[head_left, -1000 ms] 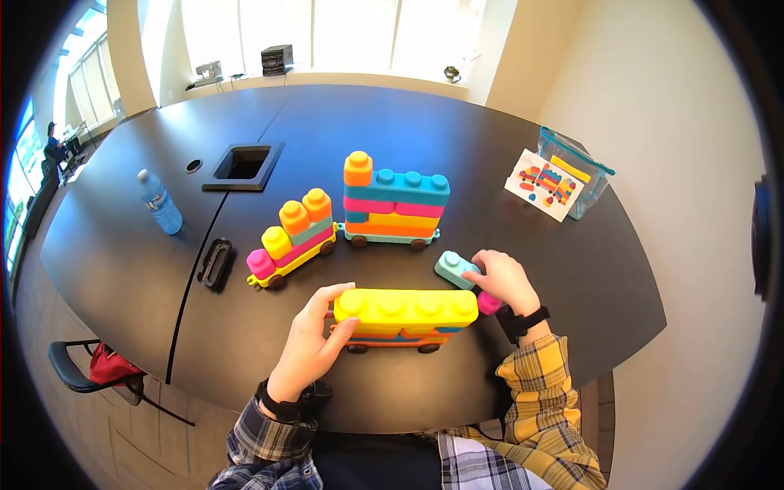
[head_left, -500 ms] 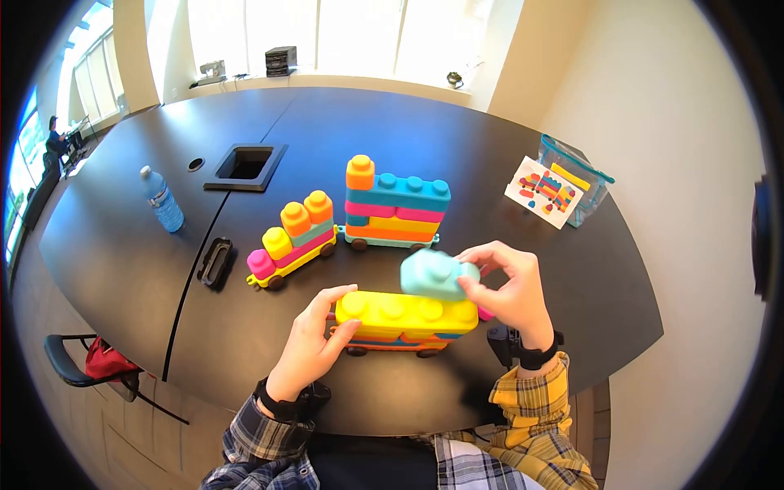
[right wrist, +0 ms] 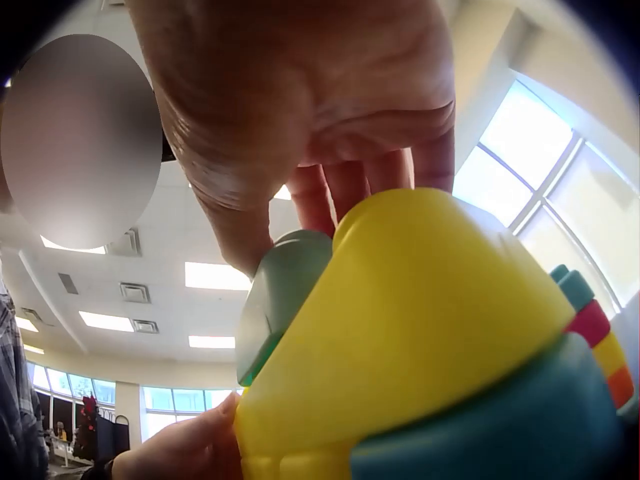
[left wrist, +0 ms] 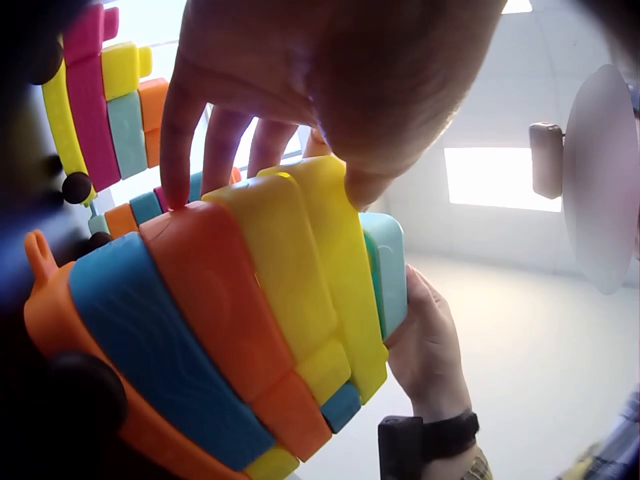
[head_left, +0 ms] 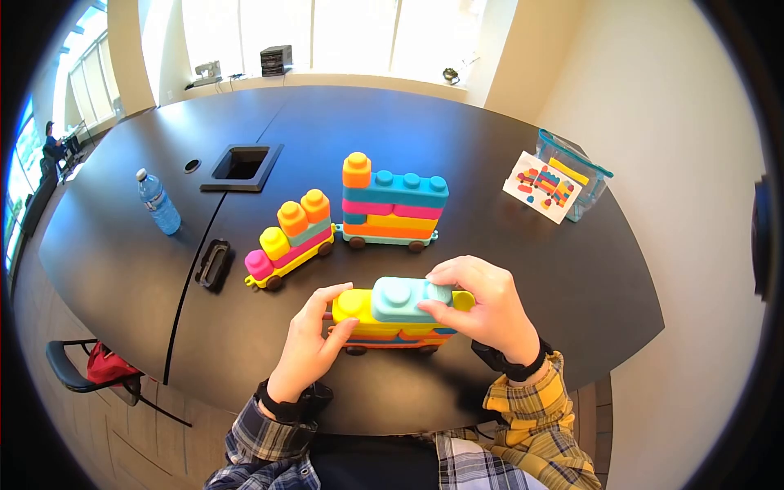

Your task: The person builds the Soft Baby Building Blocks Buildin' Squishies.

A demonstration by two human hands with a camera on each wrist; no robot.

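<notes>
A wheeled block car topped by a long yellow block [head_left: 353,305] stands near the table's front edge. My left hand [head_left: 309,343] grips its left end between thumb and fingers. My right hand [head_left: 487,306] pinches a light blue block [head_left: 397,299] over the middle of the yellow block, a yellow stud showing on each side. In the left wrist view the light blue block [left wrist: 390,270] lies against the yellow block [left wrist: 335,270]; whether it is pressed fully down I cannot tell. The pink block seen earlier is hidden.
Behind stand a small stepped block car [head_left: 294,245] and a taller one [head_left: 394,208]. A bottle [head_left: 159,204] and a black holder [head_left: 214,265] are at left, a picture card [head_left: 541,187] and a clear bag [head_left: 592,188] at back right.
My right hand has picked the light blue block off the table and brought it left, onto the yellow block. My left hand keeps its grip on the car.
</notes>
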